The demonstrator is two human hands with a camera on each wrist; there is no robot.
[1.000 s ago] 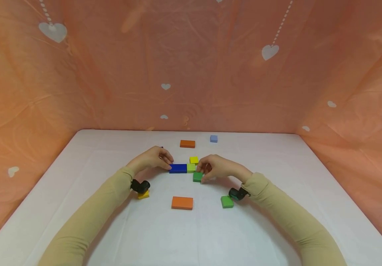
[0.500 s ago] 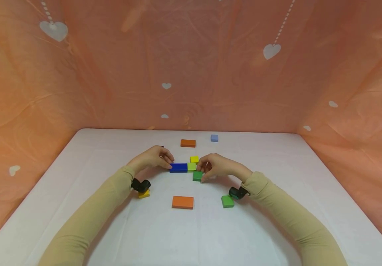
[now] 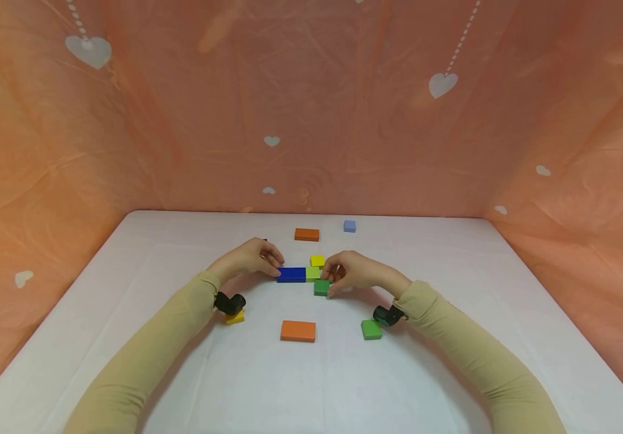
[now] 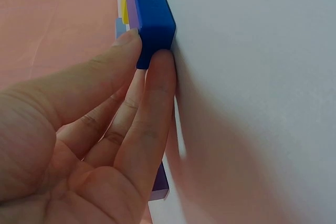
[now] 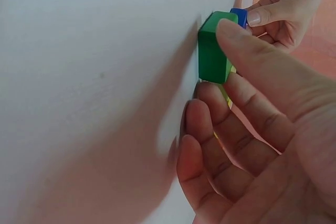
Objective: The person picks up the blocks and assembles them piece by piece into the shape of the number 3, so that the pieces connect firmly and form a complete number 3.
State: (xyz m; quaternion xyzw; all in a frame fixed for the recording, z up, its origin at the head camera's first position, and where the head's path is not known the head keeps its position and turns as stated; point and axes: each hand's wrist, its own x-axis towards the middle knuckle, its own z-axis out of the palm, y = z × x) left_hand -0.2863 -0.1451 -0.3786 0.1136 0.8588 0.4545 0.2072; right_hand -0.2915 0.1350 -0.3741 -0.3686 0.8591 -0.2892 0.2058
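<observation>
My left hand [image 3: 249,258] is at the left end of a long blue block [image 3: 291,275], its thumb and a fingertip gripping that end in the left wrist view. A lime green block [image 3: 313,274] adjoins the blue block's right end, with a yellow block [image 3: 317,261] just behind. In front of the lime one, offset to the right, lies a dark green block [image 5: 212,51]. My right hand [image 3: 353,270] holds it between thumb and index finger, the other fingers curled near the table. The index fingertip is partly hidden behind the block.
Orange blocks lie at the front [image 3: 297,331] and at the back. A light blue block [image 3: 349,226] is at the back. A green block [image 3: 371,329] is near the right wrist, a yellow block [image 3: 235,317] under the left wrist. A purple block [image 4: 160,183] is partly hidden behind the left hand.
The dark green block has shifted very slightly left with my right hand. Otherwise the hands and blocks look unchanged; the view has tilted a little.
</observation>
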